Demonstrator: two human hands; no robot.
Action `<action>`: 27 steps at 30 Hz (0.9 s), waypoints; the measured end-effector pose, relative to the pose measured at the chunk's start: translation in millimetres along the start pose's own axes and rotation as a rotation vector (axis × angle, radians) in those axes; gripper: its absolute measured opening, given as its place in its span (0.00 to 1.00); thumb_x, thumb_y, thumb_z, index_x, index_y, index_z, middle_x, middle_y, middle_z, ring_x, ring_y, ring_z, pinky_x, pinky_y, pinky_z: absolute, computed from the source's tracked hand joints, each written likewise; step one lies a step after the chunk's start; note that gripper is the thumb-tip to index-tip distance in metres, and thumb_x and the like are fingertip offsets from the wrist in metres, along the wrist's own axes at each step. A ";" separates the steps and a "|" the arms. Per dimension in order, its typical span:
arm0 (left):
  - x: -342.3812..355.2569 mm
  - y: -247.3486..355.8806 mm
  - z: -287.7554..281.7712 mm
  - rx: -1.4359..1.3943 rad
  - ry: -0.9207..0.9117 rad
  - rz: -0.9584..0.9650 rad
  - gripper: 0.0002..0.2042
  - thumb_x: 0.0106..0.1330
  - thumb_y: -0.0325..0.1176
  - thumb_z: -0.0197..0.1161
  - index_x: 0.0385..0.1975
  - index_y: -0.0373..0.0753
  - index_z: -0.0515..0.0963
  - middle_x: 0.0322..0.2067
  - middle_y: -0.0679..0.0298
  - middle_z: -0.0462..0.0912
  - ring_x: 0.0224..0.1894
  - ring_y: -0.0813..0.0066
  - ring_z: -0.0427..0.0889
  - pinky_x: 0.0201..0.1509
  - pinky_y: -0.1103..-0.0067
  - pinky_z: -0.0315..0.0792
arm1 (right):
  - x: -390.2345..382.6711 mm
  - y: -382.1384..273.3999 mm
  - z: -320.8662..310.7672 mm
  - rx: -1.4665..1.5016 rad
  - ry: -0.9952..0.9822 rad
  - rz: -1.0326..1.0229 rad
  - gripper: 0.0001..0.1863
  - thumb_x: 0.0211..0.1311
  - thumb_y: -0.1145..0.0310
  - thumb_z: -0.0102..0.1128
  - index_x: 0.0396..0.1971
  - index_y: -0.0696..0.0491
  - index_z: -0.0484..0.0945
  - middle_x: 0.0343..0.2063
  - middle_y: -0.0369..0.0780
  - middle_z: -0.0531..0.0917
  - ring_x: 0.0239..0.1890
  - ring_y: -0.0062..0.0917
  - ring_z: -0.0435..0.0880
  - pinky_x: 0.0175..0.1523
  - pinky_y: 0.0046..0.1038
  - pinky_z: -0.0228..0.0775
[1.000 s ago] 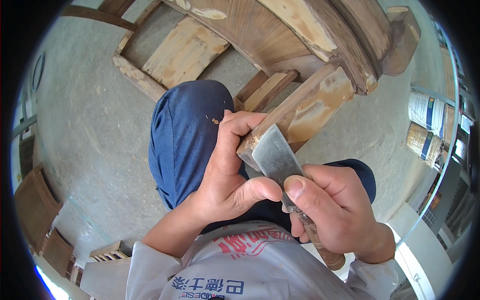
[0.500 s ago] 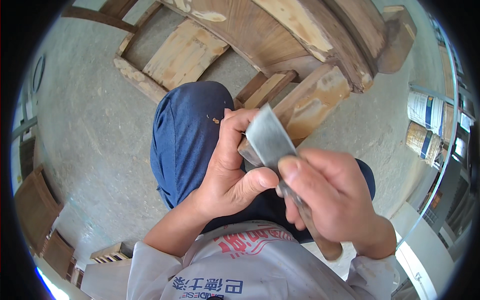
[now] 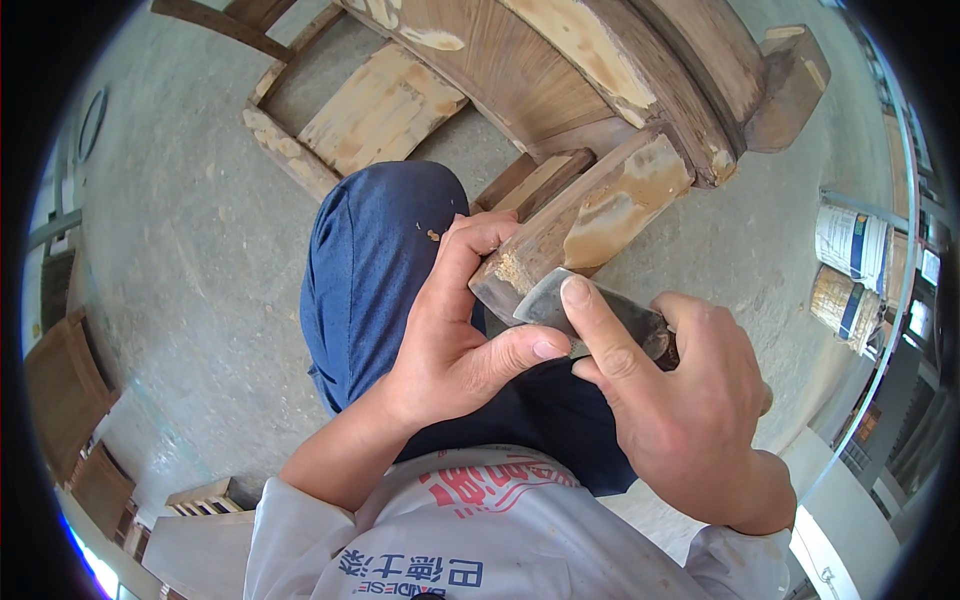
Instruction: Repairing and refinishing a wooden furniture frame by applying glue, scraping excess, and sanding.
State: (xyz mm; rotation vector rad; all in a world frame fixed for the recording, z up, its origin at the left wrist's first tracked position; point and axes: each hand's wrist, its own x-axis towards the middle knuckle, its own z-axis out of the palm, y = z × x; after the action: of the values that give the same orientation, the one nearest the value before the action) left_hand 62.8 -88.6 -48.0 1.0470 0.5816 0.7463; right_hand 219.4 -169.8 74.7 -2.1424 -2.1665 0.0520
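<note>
A brown wooden furniture leg point(image 3: 543, 238) points toward me, with tan filler point(image 3: 622, 212) smeared on its side and a rough pale patch near its end. My left hand point(image 3: 430, 345) grips the leg's near end, its fingers on the far side and its thumb stretched out below. In my right hand point(image 3: 685, 405) is a putty knife point(image 3: 628, 318) with a wide grey metal blade. The index finger presses on the blade, which lies against the leg's end. The knife's handle is mostly covered by my right hand.
Beyond the leg rises a large curved wooden furniture piece point(image 3: 545, 75) with filler patches. A wooden frame with a panel point(image 3: 385, 105) lies at the far left. My bent blue-trousered knee point(image 3: 375, 230) is beside my left hand. Two buckets point(image 3: 848, 245) stand at the right.
The putty knife has turned from upright, above the leg's end, to lying low across it. My right index finger has stretched out along the blade. My left hand keeps its hold.
</note>
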 end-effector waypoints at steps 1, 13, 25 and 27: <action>-0.2 0.2 0.3 0.001 0.001 0.002 0.35 0.61 0.44 0.80 0.61 0.34 0.69 0.56 0.54 0.72 0.54 0.64 0.70 0.63 0.70 0.64 | 1.8 0.3 -1.7 0.002 -0.010 -0.006 0.29 0.50 0.74 0.76 0.56 0.45 0.87 0.34 0.38 0.71 0.30 0.26 0.70 0.29 0.24 0.64; -0.7 3.8 1.2 0.036 0.019 -0.045 0.29 0.64 0.40 0.76 0.58 0.33 0.69 0.52 0.56 0.74 0.47 0.68 0.71 0.55 0.75 0.67 | 22.5 -2.7 -19.3 0.020 -0.112 -0.004 0.25 0.50 0.72 0.75 0.53 0.46 0.88 0.32 0.38 0.72 0.22 0.24 0.67 0.24 0.25 0.63; 2.2 0.8 4.2 0.065 0.019 0.042 0.26 0.66 0.40 0.75 0.54 0.34 0.70 0.47 0.58 0.73 0.45 0.70 0.71 0.52 0.76 0.68 | 21.4 -1.0 -16.3 -0.036 -0.090 -0.043 0.25 0.50 0.73 0.74 0.52 0.47 0.88 0.30 0.39 0.72 0.21 0.25 0.67 0.23 0.26 0.63; 2.3 5.1 5.0 0.023 0.041 -0.013 0.26 0.66 0.40 0.75 0.54 0.34 0.70 0.47 0.58 0.74 0.44 0.71 0.72 0.52 0.77 0.68 | 26.1 0.1 -12.9 -0.047 -0.074 -0.061 0.25 0.50 0.73 0.74 0.52 0.48 0.88 0.30 0.38 0.72 0.21 0.25 0.67 0.23 0.26 0.62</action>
State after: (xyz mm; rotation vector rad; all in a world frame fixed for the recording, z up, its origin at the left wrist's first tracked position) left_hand 66.5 -87.9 -41.5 1.0499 0.6326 0.7527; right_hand 220.4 -144.3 88.6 -2.1305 -2.2951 0.0776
